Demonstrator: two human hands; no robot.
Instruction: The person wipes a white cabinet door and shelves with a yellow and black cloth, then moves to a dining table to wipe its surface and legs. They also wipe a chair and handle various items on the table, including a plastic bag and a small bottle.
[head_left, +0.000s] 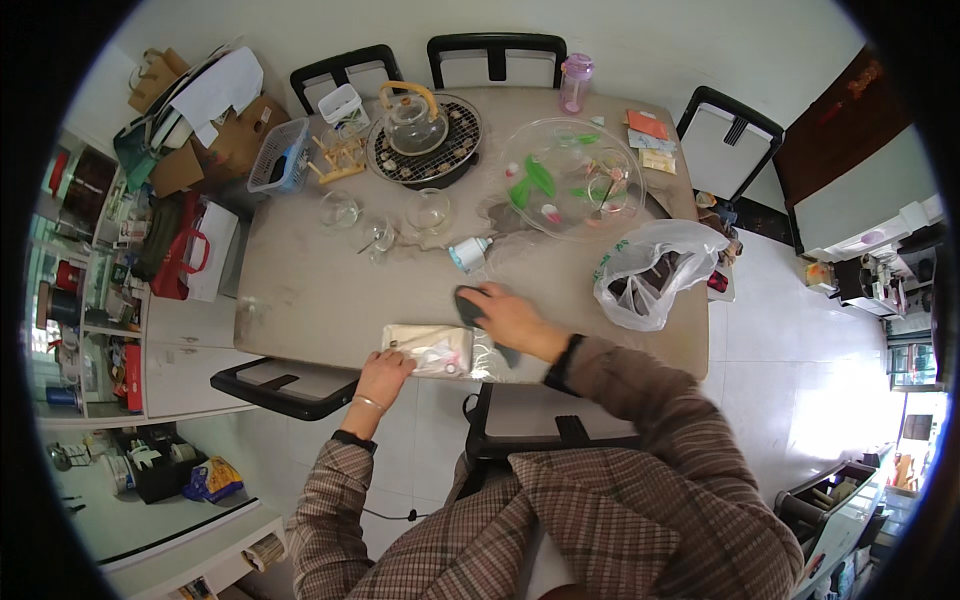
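My left hand (388, 375) has its fingers on the front left corner of a flat, pale packet (439, 347) in clear plastic wrap, lying at the table's near edge. Just beyond the packet's right end, my right hand (510, 315) grips a dark rounded object (469, 305); it resembles a computer mouse, but blur and the fingers hide its detail. A white and light-blue bottle (470, 255) lies on its side past that hand. To the right sits a white translucent plastic bag (660, 274) with dark contents.
Glass cups (429, 212) stand left of centre, near a round grill (424, 169) bearing a glass teapot (412, 127). A large clear tray (574, 180), a purple bottle (576, 84) and small packets (649, 139) occupy the far right. One chair (555, 424) stands before me.
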